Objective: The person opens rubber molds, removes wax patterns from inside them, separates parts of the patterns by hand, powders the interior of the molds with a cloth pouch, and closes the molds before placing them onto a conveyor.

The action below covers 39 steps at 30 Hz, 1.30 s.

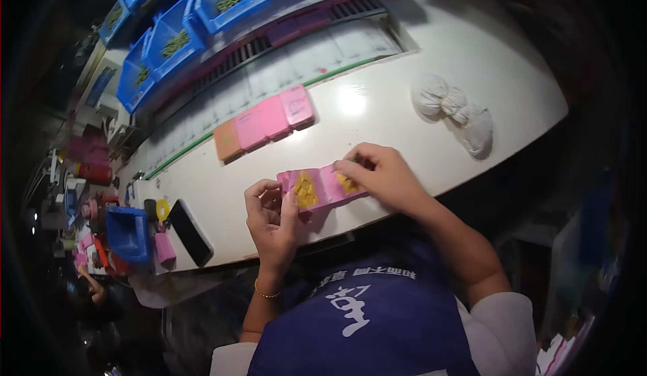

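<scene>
An opened pink mold (327,186) lies near the front edge of the white table, its two halves side by side. Yellow shaped inserts sit in both halves: the left yellow insert (305,191) shows well, while the right yellow insert (347,183) is partly covered. My left hand (271,209) grips the mold's left edge between thumb and fingers. Over the right half, my right hand (375,171) has thumb and fingertips pinched together at the yellow insert. Whatever is between those fingertips is too small to make out.
Pink and orange blocks (264,124) stand in a row behind the mold. Blue bins (234,0) with small greenish pieces line the back. A knotted white cloth bundle (453,108) lies right; a phone (189,232) and blue basket (129,234) are left. Another person's arm (92,286) shows far left.
</scene>
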Available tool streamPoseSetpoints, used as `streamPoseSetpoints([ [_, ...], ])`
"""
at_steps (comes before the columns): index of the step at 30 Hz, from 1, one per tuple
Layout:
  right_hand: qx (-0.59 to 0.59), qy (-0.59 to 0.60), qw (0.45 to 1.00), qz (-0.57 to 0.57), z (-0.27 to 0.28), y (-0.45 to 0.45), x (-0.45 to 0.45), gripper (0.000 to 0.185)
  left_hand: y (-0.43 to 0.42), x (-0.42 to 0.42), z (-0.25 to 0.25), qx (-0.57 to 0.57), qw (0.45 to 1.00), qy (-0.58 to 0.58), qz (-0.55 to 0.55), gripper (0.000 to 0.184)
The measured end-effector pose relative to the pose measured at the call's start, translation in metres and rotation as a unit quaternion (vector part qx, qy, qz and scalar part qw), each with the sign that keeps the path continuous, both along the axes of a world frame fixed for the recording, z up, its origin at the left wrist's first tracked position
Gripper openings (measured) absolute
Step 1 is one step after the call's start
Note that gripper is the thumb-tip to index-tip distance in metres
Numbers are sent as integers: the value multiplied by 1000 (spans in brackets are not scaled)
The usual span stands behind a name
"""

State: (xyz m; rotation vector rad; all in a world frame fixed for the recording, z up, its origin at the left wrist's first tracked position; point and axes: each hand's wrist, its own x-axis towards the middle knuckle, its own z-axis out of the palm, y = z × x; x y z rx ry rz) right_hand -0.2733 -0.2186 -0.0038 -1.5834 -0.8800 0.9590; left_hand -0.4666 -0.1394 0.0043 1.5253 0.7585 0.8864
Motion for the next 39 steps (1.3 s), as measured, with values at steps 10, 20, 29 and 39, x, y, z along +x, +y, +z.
streamPoseSetpoints([
  [10, -27, 16, 999, -15, -4, 2, -1, 31, 52, -12, 17, 208, 944, 240, -84, 14],
  [20, -33, 4, 999, 8, -2, 1, 0, 22, 73, 6, 40, 172, 901, 341, -206, 21],
  [29, -24, -6, 1000, -16, -6, 1, -3, 31, 65, 9, 46, 304, 846, 366, -240, 15],
  [39, 2, 16, 1000, -22, -11, 1, -4, 30, 89, 10, 31, 138, 901, 353, -209, 14],
])
